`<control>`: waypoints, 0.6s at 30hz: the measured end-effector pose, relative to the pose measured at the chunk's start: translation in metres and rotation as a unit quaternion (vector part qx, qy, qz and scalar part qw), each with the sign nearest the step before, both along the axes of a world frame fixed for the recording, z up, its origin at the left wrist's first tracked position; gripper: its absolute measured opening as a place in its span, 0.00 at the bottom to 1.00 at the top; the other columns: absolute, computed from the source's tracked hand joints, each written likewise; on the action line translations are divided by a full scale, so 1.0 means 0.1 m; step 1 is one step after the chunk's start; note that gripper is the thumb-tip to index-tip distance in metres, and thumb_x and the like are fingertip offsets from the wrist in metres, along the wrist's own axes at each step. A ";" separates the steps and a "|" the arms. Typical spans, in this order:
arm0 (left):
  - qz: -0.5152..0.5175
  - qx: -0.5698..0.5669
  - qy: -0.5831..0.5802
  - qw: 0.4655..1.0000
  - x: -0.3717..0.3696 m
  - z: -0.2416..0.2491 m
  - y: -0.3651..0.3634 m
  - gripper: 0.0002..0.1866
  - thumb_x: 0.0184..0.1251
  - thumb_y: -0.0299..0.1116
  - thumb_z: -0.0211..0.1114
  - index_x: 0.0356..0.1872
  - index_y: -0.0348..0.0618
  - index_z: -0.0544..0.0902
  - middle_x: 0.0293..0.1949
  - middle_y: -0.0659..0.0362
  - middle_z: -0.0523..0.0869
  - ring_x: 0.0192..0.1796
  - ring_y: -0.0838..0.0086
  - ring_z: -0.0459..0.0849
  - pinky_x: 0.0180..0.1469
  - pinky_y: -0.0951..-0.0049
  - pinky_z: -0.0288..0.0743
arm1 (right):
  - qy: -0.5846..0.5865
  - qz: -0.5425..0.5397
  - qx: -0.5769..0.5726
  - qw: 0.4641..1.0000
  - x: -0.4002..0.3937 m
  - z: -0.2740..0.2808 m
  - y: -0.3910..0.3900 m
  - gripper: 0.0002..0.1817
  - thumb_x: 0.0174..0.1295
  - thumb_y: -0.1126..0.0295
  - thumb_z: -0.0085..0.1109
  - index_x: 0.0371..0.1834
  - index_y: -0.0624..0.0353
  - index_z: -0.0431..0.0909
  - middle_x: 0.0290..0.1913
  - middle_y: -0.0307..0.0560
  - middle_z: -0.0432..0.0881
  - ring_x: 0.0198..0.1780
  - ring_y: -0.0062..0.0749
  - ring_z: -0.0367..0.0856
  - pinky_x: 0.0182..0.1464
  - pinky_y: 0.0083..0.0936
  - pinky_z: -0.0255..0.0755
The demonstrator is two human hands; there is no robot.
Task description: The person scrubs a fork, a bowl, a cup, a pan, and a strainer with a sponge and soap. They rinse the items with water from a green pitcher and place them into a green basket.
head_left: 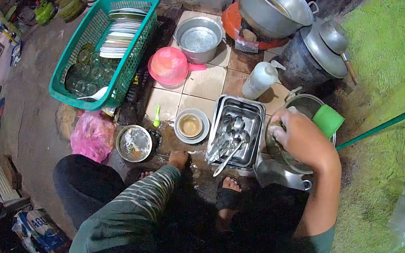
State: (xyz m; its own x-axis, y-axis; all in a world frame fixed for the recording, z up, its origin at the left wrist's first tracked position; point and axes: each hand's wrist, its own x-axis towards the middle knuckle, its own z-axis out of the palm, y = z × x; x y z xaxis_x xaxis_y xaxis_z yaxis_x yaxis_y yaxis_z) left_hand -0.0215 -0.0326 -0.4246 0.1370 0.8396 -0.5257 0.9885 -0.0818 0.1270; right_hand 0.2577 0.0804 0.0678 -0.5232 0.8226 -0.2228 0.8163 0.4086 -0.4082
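Note:
My right hand (pixel 295 134), with whitish foam on its fingers, is over the large metal pot (pixel 308 168) at the right. Its fingers curl, but what they hold, if anything, is unclear. A green dipper (pixel 327 120) hangs at that pot's rim. My left hand (pixel 178 160) is low near the tiles' front edge, its fingers mostly hidden. Just above it a small bowl (pixel 190 125) sits on a white plate (pixel 202 138). Between my hands, spoons and forks (pixel 231 136) lie in a rectangular metal tray (pixel 219 109). Left of my left hand is a round metal dish (pixel 133 143) with food scraps.
A green basket (pixel 59 70) of plates and glasses stands at the left. Behind the tray are a white bottle (pixel 260 81), a pink strainer (pixel 168 65) and a metal pot (pixel 194 55). A large pan (pixel 273 26) is on an orange stove (pixel 232 21). The green wall (pixel 387 173) borders the right.

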 end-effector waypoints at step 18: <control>-0.255 0.062 -0.287 0.921 0.09 0.95 0.05 0.11 0.65 0.39 0.49 0.43 0.49 0.74 0.32 0.49 0.80 0.40 0.54 0.82 0.44 0.57 0.75 | 0.015 0.012 -0.009 1.000 -0.15 -0.25 0.05 0.12 0.60 0.63 0.54 0.40 0.60 0.77 0.41 0.62 0.78 0.47 0.57 0.75 0.50 0.41 0.69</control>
State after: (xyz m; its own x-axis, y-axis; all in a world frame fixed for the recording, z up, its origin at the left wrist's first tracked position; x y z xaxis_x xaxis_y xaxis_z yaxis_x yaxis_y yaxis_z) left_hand -0.0127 -0.0278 -0.3294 0.7563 0.6372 -0.1482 0.5898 -0.5660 0.5760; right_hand 0.2427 0.0854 0.0428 -0.5485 0.8061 -0.2223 0.7944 0.4194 -0.4393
